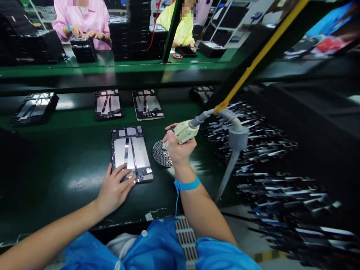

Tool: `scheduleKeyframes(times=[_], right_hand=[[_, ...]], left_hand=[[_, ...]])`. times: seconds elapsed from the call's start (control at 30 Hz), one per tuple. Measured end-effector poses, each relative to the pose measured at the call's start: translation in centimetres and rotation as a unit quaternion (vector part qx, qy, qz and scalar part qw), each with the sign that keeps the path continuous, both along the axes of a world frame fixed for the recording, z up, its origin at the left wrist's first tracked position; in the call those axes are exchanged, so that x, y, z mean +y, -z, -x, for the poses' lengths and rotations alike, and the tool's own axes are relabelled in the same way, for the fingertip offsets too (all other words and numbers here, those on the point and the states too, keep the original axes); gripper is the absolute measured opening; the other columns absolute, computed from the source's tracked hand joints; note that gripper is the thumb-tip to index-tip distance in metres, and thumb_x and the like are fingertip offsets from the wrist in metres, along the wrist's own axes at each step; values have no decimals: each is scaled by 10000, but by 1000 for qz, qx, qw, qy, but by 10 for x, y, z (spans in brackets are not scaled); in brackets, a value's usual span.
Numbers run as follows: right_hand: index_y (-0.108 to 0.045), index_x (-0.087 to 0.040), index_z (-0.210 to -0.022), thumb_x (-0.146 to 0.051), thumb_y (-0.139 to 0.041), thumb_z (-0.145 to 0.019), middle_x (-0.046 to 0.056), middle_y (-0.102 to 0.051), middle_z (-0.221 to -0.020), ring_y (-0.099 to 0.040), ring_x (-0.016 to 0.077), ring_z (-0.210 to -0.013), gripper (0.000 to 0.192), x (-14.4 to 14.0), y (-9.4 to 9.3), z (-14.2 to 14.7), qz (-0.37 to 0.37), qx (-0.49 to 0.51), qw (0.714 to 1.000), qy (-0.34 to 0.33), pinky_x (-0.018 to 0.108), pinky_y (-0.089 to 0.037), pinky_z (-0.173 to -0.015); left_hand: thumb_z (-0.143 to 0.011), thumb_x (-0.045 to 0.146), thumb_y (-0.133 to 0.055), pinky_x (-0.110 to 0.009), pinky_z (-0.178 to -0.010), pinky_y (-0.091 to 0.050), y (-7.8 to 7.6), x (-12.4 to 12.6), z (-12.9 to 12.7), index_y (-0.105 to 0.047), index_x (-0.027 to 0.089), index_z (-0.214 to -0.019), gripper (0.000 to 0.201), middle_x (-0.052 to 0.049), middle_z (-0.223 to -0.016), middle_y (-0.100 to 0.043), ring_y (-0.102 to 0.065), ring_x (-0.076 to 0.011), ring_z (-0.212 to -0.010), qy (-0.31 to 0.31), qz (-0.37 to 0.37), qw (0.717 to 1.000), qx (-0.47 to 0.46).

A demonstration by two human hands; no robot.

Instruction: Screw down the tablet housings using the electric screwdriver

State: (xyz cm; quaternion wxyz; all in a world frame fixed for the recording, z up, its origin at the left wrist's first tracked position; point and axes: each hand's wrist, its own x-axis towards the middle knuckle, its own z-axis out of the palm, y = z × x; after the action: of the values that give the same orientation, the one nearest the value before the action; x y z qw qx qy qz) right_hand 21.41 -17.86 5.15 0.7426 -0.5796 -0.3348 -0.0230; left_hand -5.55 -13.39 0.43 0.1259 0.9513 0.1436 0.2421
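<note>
- The left hand (pixel 114 188) lies flat on the near left corner of an opened tablet (pixel 131 153), fingers spread and loose, pressing down rather than gripping.
- The tablet rests back-up on the dark green bench (pixel 70 176), just ahead of the person and slightly left of centre; its silver plates and a dark strip down the middle are exposed.
- The right hand (pixel 177 148) is closed around a cream-coloured power screwdriver (pixel 184 132), held tip-down just to the right of the tablet — near it, not touching.
- The screwdriver's tip sits over a round perforated dish (pixel 162 153) that lies beside the tablet's right edge; whether the tip touches the dish cannot be told.
- A grey hose (pixel 234 150) and a yellow cable (pixel 261 52) run from the tool's back end up and to the right.
- A blue wrist strap (pixel 187 184) circles the right wrist.
- Three more opened tablets (pixel 108 104) lie farther back on the belt, well apart from the hands.
- Across the line, two other people — one in a pink coat (pixel 84 20), one in a yellow top (pixel 184 28) — work among stacked black trays (pixel 137 26).
</note>
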Motion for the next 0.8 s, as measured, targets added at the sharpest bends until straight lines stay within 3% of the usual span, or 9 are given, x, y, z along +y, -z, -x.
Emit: scheduleKeyframes(times=[0.2,0.8], right_hand=[[-644,-195,-980,-330,-739,-833,-4,-718,-827,-607,91,-472,221,3,4,-16,-4,20,999,31,245,-522,-470],[-630,-210,-998,-329,-737,-823,-24,-702,-790,-610,92,-468,238,6,11,-26,15,20,998,51,241,-516,-458]], left_hand=[[-996,214,-614,-700,-1149,-330,3,35,-21,-756,253,-1122,194,-89,-1215,-720,-596,-317,-1285,2,7,1000,-15],[-1009,192,-582,-736,-1137,-322,6,32,-15,-743,268,-1175,243,-99,-1281,-701,-545,-337,-1368,7,53,999,-5]])
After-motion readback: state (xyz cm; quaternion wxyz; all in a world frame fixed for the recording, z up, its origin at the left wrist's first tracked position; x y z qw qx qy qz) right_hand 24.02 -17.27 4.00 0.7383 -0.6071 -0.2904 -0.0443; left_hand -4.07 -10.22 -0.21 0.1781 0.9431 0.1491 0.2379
